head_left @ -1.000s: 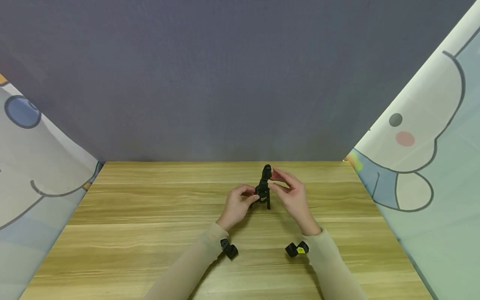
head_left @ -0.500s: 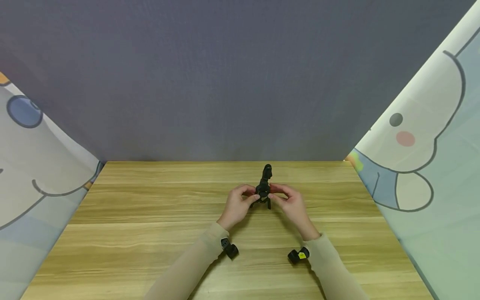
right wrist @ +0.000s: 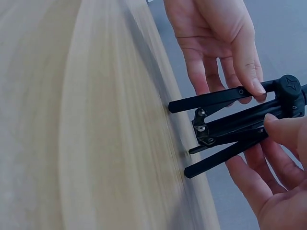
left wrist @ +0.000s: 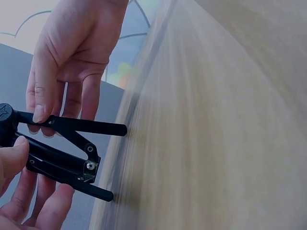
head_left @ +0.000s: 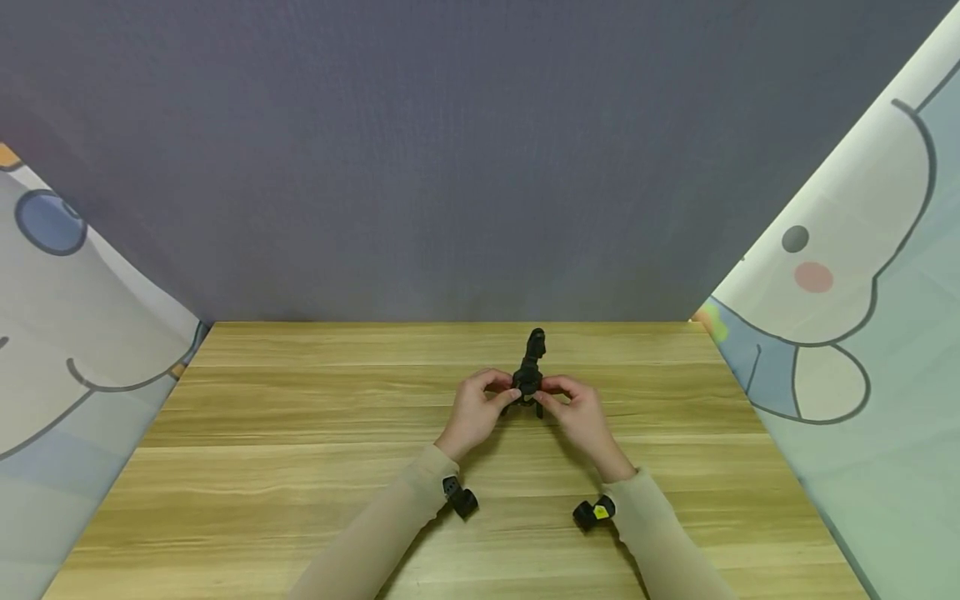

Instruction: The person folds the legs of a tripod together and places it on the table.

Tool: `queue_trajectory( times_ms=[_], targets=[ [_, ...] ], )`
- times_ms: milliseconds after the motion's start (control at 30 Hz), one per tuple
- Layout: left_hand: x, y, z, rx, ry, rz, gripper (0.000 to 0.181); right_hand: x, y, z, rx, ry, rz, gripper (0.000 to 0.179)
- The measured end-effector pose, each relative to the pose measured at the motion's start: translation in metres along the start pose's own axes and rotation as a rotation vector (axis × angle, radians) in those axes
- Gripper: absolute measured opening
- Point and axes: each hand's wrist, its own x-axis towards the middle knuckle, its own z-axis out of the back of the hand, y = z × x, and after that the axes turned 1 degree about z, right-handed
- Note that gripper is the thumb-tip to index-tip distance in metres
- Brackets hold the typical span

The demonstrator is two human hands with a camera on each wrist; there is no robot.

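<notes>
A small black tripod (head_left: 532, 354) stands upright on the wooden table, its legs spread at the bottom. My left hand (head_left: 471, 410) pinches it from the left between thumb and fingers, at the level where the legs join. From the other side my right hand (head_left: 585, 421) grips a leg, thumb in front and fingers behind. In the left wrist view, a straight leg (left wrist: 96, 126) runs out from under the right thumb, with a hinged brace joining it to the centre column (left wrist: 57, 156). The right wrist view shows the round hub (right wrist: 289, 87) with a star mark.
The pale wooden table (head_left: 300, 467) ends at a grey panel (head_left: 450, 167) behind the tripod. Printed cartoon sheets (head_left: 817, 250) hang at both sides. Each sleeve carries a black wrist camera (head_left: 461, 498).
My right hand has come down from the tripod's upper part to its legs and now grips there. The left hand keeps its hold, and the tripod stays in place.
</notes>
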Motion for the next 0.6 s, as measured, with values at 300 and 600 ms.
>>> queue_trajectory(
  times_ms=[300, 600],
  targets=[
    [-0.001, -0.003, 0.001, -0.009, 0.007, 0.036, 0.009, -0.001, 0.015, -0.002, 0.008, 0.013, -0.040, 0.005],
    [0.000, -0.003, 0.000, -0.025, 0.006, 0.013, 0.004, -0.004, 0.040, -0.001, 0.027, 0.010, -0.010, 0.005]
  ],
)
